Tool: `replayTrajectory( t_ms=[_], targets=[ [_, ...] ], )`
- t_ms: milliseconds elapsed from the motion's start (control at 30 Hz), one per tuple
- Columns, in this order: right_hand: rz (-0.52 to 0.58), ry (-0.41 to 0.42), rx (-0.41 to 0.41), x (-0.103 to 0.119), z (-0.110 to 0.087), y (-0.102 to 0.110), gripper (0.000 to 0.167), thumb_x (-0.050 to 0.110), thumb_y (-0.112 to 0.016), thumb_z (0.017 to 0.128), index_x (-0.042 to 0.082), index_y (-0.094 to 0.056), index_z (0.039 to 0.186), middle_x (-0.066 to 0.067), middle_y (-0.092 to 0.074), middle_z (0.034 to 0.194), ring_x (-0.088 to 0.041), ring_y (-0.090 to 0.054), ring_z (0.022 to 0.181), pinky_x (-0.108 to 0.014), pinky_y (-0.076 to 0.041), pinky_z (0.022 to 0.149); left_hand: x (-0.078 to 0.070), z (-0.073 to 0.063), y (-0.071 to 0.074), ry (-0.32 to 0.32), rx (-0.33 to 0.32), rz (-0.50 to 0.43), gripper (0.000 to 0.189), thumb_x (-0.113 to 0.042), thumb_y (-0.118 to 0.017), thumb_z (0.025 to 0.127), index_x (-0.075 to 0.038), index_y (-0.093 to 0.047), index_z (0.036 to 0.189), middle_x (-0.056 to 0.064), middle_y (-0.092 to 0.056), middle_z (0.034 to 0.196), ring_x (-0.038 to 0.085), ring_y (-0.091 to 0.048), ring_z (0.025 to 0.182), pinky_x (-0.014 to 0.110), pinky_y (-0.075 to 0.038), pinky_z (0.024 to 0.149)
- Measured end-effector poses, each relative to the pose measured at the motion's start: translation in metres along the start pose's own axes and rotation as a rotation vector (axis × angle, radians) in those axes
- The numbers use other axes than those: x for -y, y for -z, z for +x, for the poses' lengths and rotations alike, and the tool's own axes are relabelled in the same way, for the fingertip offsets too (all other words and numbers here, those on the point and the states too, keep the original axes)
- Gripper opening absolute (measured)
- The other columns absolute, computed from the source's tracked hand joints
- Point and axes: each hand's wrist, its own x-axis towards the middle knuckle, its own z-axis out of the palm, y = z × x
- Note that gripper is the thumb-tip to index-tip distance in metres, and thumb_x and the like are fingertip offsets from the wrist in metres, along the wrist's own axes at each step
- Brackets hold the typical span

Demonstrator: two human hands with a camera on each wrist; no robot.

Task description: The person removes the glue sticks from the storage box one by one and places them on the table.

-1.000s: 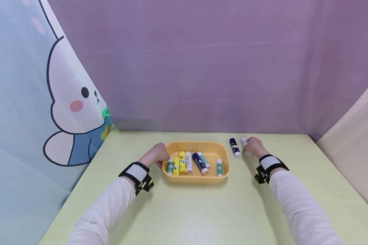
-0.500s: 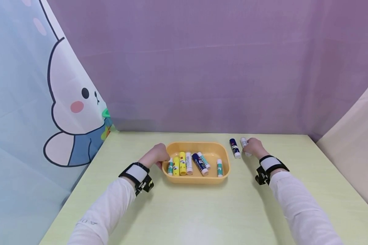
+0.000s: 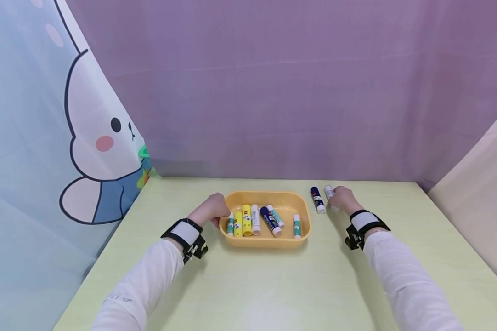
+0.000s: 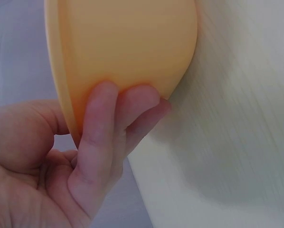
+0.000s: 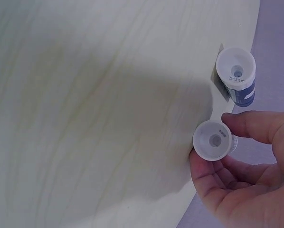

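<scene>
An orange-yellow plastic tray (image 3: pixel 265 242) stands on the table with several glue sticks in it: yellow ones (image 3: pixel 247 220), a white one (image 3: pixel 255 219), a dark blue one (image 3: pixel 270 221) and teal-and-white ones (image 3: pixel 296 226). My left hand (image 4: pixel 94 142) pinches the tray's left rim, thumb inside and fingers against the outer wall. Right of the tray, my right hand (image 5: pixel 246 166) holds a white glue stick (image 5: pixel 212 140) between thumb and fingers; it lies at the table surface. Beside it lies a dark blue glue stick with a white base (image 3: pixel 317 200), untouched.
The pale green table (image 3: pixel 256 285) meets a purple curtain (image 3: pixel 273 92) at its back edge. A blue cloth with a cartoon figure (image 3: pixel 99 138) hangs at the left, and a pale cloth (image 3: pixel 480 197) at the right. Both wrists wear strapped cameras.
</scene>
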Motion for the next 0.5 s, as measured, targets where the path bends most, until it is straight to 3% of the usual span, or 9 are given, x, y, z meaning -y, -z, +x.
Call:
replayTrajectory(
  t_ms=[500],
  targets=[
    [0.000,0.003,0.017,0.0011,-0.0012,0.0015,0.045,0.009,-0.061,0.077,-0.020,-0.052,0.110,-0.030,-0.061,0.095,-0.032,-0.061,0.077,-0.035,-0.055,0.064,0.0001,0.0010,-0.0006,0.001,-0.012,0.031,0.032,-0.003,-0.058,0.086,0.009,-0.049,0.114,0.017,-0.060,0.086,0.023,-0.065,0.053,0.030,-0.059,0.052]
  ],
)
